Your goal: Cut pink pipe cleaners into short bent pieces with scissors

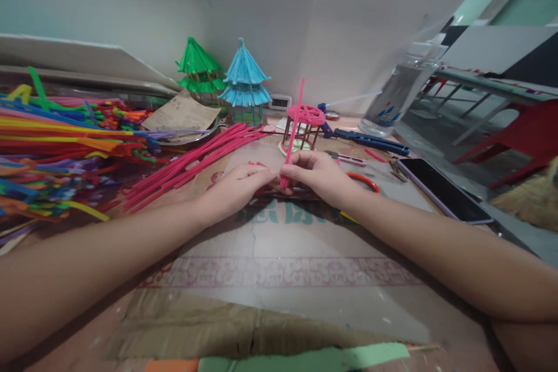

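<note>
A long pink pipe cleaner (297, 122) stands nearly upright, pinched low down between the thumb and fingers of my right hand (320, 175). My left hand (242, 185) is closed, its fingertips meeting the stem's lower end; part of its grip is hidden. Short pink bits (256, 163) show just behind my left hand. Right behind my hands is a small frame with a pink ring top (307, 114), brown posts and a round pale base. Scissors with an orange handle (365, 180) lie partly under my right forearm.
Pink pipe cleaners (196, 163) lie left of my hands, beside a heap of many colours (65, 139). Behind stand a green pagoda (198, 67) and a blue pagoda (244, 81). Dark blue pliers (370, 140), a phone (442, 189) and a clear bottle (394, 93) are at right.
</note>
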Available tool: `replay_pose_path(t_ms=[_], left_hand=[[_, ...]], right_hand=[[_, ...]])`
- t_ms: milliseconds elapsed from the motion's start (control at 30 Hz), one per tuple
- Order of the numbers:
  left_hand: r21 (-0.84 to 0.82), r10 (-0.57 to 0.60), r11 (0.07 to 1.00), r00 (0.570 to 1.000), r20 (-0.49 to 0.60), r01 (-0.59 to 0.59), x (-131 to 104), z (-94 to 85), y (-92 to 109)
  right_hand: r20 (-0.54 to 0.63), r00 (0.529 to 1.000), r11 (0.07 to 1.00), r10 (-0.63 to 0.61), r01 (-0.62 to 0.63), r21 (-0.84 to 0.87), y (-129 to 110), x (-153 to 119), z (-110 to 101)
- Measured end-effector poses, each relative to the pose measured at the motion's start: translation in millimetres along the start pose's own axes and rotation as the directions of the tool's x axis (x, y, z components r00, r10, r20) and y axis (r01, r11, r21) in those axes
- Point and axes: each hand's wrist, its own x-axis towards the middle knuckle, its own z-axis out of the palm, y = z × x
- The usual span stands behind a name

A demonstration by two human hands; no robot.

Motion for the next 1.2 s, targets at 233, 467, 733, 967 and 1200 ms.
replay_pose_path(t_ms=[233, 467, 733, 967, 1200], left_hand=[[0.165, 0.056, 0.984, 0.994, 0.096, -0.071, -0.1, 0.1, 0.8], [0.290, 0.085, 0.952, 0.994, 0.064, -0.100, -3.8, 3.6, 2.6], [0.282, 0.101, 0.953, 0.994, 0.040, -0.108, -6.2, 5.6, 5.1], [0.285, 0.101, 0.954, 0.995, -0.005, -0.096, -8.7, 6.4, 5.6], [0.268, 0.078, 0.960, 0.997, 0.003, -0.076, -5.9, 5.9, 7.4]], right_hand=[[-0.054, 0.999, 1.000, 0.000, 0.000, -0.009, 2.7, 0.9, -1.8], [-0.045, 0.999, 0.999, -0.020, 0.018, -0.035, 3.8, 1.6, -1.9], [-0.009, 0.998, 0.996, -0.057, 0.056, -0.076, 3.2, 0.5, -0.5], [-0.011, 0.997, 0.992, -0.076, 0.075, -0.099, 1.2, -1.3, 0.4], [-0.053, 0.993, 0.978, -0.101, 0.090, -0.189, 2.3, -1.9, -0.2]])
